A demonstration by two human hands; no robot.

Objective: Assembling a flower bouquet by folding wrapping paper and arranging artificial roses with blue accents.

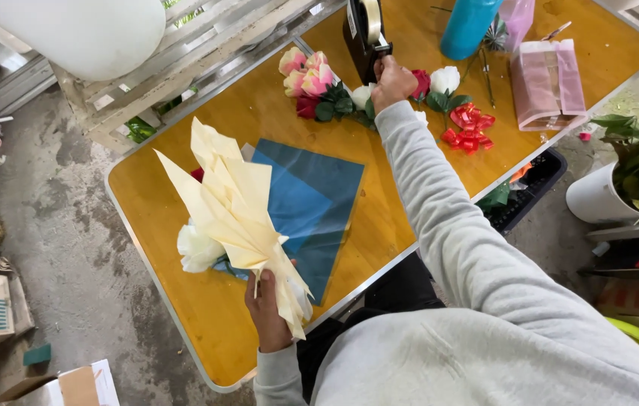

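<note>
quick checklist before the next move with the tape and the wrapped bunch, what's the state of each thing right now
1. Left hand grips the gathered base of the cream paper wrap: ok.
2. Right hand is on the black tape dispenser at the far edge of the table: ok.
3. A strip of tape pulled free: cannot tell, the hand hides the cutter.
4. White flower sits inside the wrap: not ok, it pokes out at the side.
5. Blue sheets lie flat under the bunch: ok.
6. Red ribbon bows lie on the table beside the right arm: ok.
</note>
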